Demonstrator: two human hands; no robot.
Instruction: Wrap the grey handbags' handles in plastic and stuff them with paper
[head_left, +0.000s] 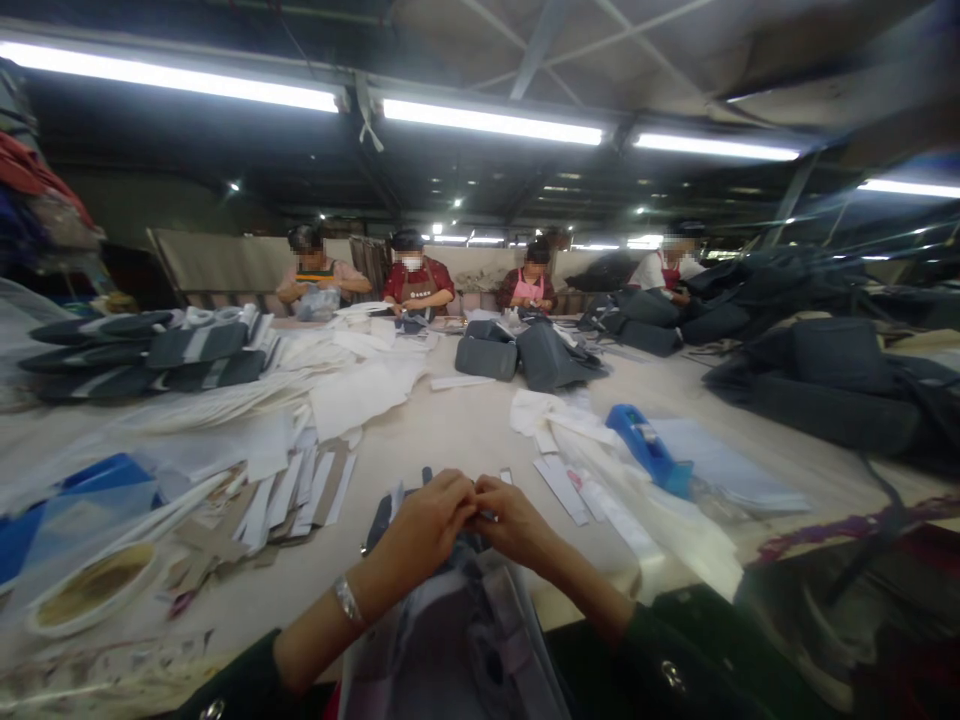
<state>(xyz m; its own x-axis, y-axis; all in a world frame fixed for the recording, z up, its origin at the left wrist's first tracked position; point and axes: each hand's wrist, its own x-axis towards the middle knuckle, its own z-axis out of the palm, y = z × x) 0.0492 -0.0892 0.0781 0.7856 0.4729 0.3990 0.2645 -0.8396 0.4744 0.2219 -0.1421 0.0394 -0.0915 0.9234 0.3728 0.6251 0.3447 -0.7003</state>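
At the near edge of the tabletop point(450, 430), the grey fabric piece point(435, 645) lies just in front of me, and my left hand point(433, 515) and right hand point(516, 522) meet over its far end. Fingers bend inward on both, but I cannot tell what they grip. For neat work, steady wrists and a light, even hold on the fabric seem best to me.
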